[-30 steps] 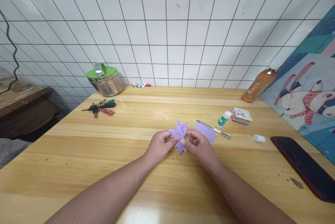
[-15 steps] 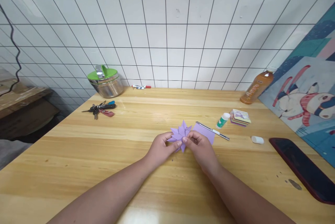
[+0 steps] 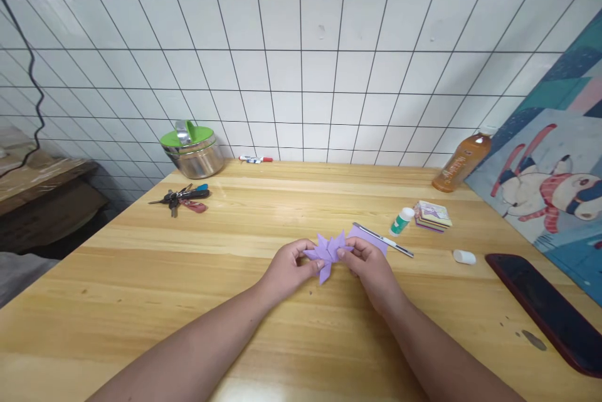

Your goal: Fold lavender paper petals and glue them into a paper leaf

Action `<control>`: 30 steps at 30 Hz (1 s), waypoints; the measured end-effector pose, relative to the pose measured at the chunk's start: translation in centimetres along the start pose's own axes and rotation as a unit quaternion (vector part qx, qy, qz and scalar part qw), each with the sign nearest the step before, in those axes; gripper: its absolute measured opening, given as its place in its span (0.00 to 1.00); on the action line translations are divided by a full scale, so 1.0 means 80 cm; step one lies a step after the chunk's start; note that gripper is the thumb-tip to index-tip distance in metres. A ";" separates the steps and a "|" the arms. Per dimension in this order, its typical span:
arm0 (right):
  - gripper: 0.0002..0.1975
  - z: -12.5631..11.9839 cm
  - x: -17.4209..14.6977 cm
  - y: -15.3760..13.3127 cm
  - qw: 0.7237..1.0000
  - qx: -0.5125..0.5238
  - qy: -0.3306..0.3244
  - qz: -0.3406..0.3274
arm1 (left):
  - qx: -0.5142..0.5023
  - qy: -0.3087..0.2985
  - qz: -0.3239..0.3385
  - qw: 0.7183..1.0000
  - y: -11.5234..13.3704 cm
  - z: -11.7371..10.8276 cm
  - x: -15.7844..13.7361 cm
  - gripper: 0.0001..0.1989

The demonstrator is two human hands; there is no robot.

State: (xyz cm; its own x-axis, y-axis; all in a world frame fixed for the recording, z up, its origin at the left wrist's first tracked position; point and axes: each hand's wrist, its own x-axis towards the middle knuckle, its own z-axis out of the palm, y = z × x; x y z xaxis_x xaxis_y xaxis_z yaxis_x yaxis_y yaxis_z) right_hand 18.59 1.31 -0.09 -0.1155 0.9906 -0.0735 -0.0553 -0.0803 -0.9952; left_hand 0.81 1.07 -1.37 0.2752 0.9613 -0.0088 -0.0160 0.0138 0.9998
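A purple folded-paper star with several points is held between both hands above the wooden table. My left hand pinches its left side, thumb on top. On the right side, my right hand grips it with thumb and fingers. Parts of the star's edges are hidden behind the fingers. Just beyond my right hand lies a flat purple sheet of paper, partly covered by that hand. A slim silver-and-black penknife-like tool rests across the sheet.
To the right are a glue stick, its white cap, a stack of paper, a tilted drink bottle and a phone. Keys, a green-lidded pot and a marker are at the back left.
The star has turned in my hands, so its points face differently, and my right hand grips closer to its right edge. The whole view has shifted slightly.
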 end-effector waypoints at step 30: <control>0.21 0.001 0.005 0.009 0.996 -0.027 0.066 -0.048 | -0.085 0.034 0.015 0.996 0.003 0.000 0.002 0.28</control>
State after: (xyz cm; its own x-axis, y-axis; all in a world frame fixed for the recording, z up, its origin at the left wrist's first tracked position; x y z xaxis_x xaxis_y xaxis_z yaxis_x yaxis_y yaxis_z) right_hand 18.39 1.67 -0.87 0.0199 0.9996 0.0183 -0.0066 0.0184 -0.9998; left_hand 0.88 1.21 -1.10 0.2063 0.9784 0.0145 -0.1882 0.0251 0.9818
